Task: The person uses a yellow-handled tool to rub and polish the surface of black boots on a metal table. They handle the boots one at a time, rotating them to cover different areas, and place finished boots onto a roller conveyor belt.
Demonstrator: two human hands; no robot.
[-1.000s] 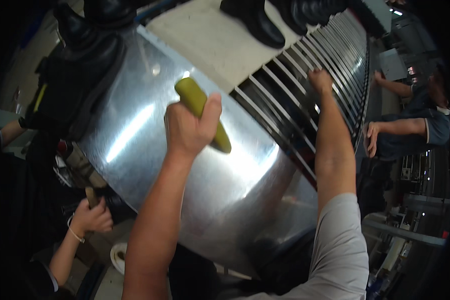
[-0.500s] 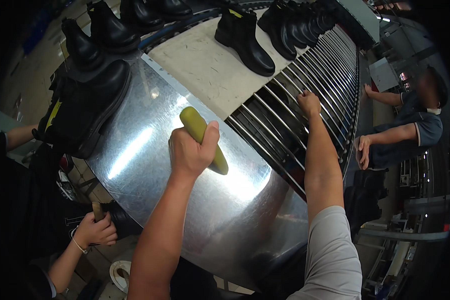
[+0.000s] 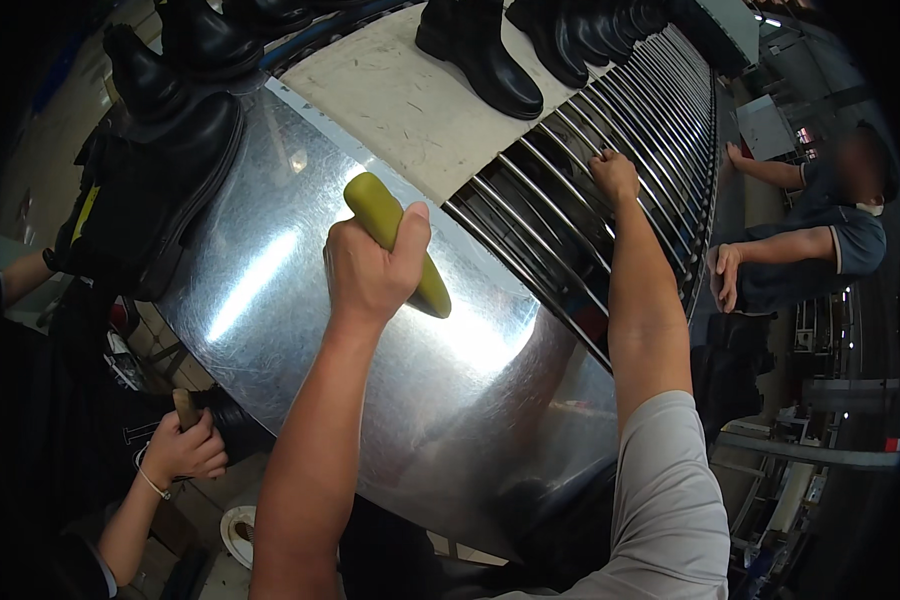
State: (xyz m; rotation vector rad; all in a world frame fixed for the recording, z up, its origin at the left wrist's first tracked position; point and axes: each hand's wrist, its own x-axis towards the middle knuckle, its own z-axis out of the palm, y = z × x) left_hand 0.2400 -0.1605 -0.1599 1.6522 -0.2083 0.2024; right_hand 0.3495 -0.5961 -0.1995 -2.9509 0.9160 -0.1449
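My left hand is wrapped round an olive-green, smooth, elongated block, tapered at its lower end. It is above the shiny metal sheet; whether the block touches the sheet I cannot tell. Out to the right, my right hand has its fingers curled over a metal rod of the slatted conveyor. Closest to that hand stands a black ankle boot, upright on the pale board beside the rods.
Several black boots line the far left, and another boot lies across the sheet's left edge. A co-worker's hand at lower left grips a brown handle. Another person is across the conveyor, with dark boots close by.
The boots, board and metal sheet appear slightly higher in the picture. My left hand with the green block also sits higher and a little further left. My right hand keeps its hold on the rods.
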